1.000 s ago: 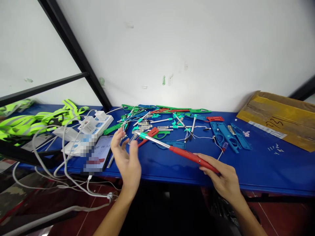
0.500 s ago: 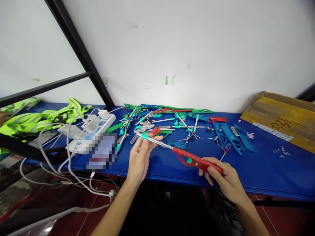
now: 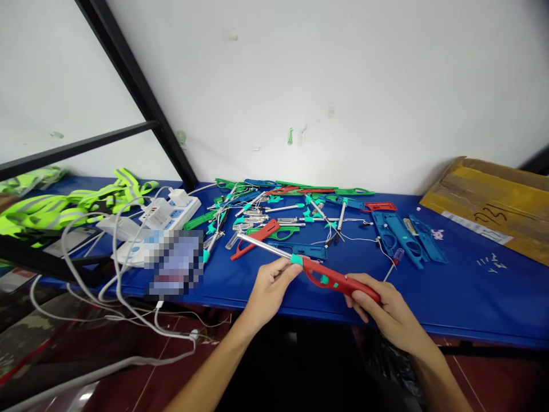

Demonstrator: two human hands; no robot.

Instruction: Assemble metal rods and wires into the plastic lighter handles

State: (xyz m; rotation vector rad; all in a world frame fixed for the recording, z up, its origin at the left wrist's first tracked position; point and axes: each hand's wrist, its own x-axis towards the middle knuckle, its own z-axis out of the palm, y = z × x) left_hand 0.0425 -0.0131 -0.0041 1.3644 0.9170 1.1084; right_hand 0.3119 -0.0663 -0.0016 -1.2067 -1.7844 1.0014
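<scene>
A red long-necked gas lighter [image 3: 328, 277] with a silver metal tube and a green trigger is held above the blue table, tube pointing to the far left. My right hand [image 3: 381, 306] is closed around the back of its red handle. My left hand [image 3: 274, 286] pinches the green collar [image 3: 296, 260] where the tube meets the red body. Behind the tube lie a red handle shell [image 3: 258, 237], a green shell [image 3: 285, 232] and a blue shell [image 3: 304, 250]. Metal tubes, green parts and thin wires are heaped farther back.
Blue handle shells [image 3: 401, 237] and a small screwdriver [image 3: 398, 257] lie to the right. A taped cardboard box [image 3: 493, 206] stands at the back right. On the left are a white power strip [image 3: 182, 214] with cables, a blurred phone-like object [image 3: 178, 263] and yellow reflective straps [image 3: 86, 200].
My left hand has slid the green collar down the metal tube, from the tip to the red body. My right hand keeps its hold on the handle.
</scene>
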